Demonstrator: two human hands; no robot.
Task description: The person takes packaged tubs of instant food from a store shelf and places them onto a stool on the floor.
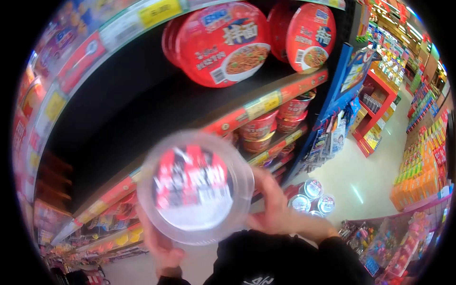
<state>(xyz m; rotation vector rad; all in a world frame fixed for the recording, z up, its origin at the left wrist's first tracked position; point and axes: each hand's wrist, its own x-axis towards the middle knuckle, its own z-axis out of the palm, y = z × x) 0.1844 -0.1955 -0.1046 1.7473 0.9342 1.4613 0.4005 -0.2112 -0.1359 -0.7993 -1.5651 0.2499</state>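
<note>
A round tub with a translucent plastic lid (192, 183) and a red, black and white label is held up before me, its top facing the camera. My left hand (159, 244) is closed around its lower left side, the fingers partly hidden behind it. On the right edge, my right hand (270, 204) grips the same tub with curved fingers. The label text is blurred. Just beyond the tub is a dark shelf (137, 104), where large red noodle bowls (223, 45) stand on edge towards the right end.
Smaller noodle cups (259, 128) fill the shelf below. Several similar round tubs (312, 189) are grouped low down at the right. A blue rack end (332, 99) borders the shelf. Across the aisle floor (354, 183) are orange boxes (418, 178) and a red display stand (380, 97).
</note>
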